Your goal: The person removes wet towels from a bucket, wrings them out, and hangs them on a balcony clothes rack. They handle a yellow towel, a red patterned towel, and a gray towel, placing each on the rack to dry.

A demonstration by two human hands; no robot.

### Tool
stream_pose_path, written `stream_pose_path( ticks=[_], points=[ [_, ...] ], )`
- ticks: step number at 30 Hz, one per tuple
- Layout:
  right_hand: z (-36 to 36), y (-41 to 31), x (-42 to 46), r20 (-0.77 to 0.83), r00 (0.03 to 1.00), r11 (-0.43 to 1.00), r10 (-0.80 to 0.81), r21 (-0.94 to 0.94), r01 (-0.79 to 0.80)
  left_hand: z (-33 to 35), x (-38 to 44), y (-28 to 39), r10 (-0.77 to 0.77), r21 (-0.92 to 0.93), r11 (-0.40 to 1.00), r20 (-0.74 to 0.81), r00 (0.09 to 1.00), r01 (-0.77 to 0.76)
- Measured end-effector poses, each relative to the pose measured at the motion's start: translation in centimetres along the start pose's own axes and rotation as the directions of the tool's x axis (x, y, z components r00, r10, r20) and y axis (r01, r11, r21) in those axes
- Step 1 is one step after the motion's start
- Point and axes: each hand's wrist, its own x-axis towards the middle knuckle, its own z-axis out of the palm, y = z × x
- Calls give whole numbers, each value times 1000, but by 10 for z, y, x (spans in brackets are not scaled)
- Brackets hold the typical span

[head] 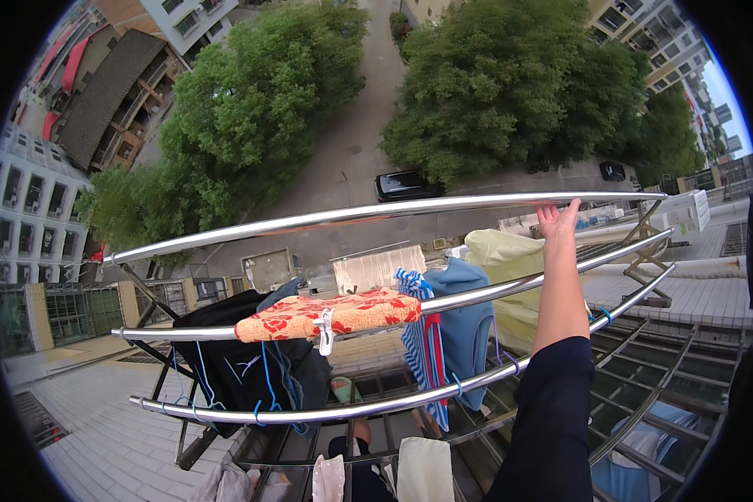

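My right hand [560, 219], palm up, reaches the outermost steel rail [389, 207] of a drying rack near its right end. The thumb lies across the rail and the fingers go beneath it, partly hidden. My left hand is out of view. On the middle rail [514, 287], a red and orange patterned towel [336, 314] is folded over and held by a white clip [324, 331]. Black clothing [216, 357], a blue striped garment [423, 351], a blue garment [461, 314] and a pale yellow garment [508, 270] hang nearby, several on hangers hooked to the innermost rail [364, 409].
Folding scissor arms [643, 251] join the rails at both ends. Below are metal window bars [649, 376], a foot in a green slipper [345, 389] and a pale cloth [425, 467]. Far down lie a road, trees [489, 94] and a black car [408, 186].
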Motion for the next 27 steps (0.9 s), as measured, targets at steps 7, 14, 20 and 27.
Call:
stream_pose_path(
  ticks=[7,14,20,27],
  points=[
    [51,65,-8,-118,993,994,-19,103,31,-3,0,6,-80,26,996,-8,997,80],
    [74,119,-69,-3,990,976,139,168,-137,-4,-8,-9,-39,-85,996,-85,996,32],
    [108,183,-140,18,952,948,305,94,-305,-9,10,-37,-10,90,995,-276,961,36],
    [151,261,-234,109,931,923,347,134,-360,-14,-3,-46,-8,135,989,-323,946,55]
  ],
)
